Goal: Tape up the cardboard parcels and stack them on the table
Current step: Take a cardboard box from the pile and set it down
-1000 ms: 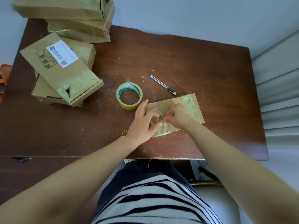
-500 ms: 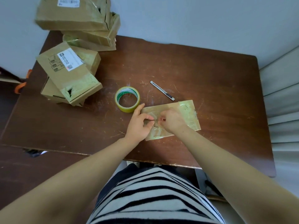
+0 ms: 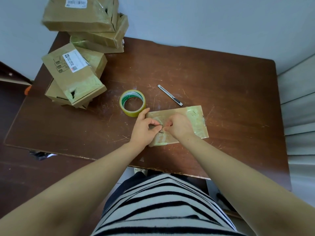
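Left hand [image 3: 144,129] nearer right hand [image 3: 180,127], parcel [image 3: 196,119] seemingly sealed

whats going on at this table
A person is working on a flat parcel lying on the table: the left hand and right hand both pinch at its taped top. A tape roll sits beside the left hand, a knife lies behind the parcel, and other parcels are stacked at the far left.

Top: the shirt [image 3: 163,206] was banded in broad black and white stripes that ran across the body.
Legs: the trousers [image 3: 127,183] were dark navy, showing as a small patch beyond the stripes.
Arms: the left arm [image 3: 76,184] and right arm [image 3: 238,176] were bare along all their visible length.
Hands: the left hand [image 3: 144,129] and right hand [image 3: 179,126] were bare as well.
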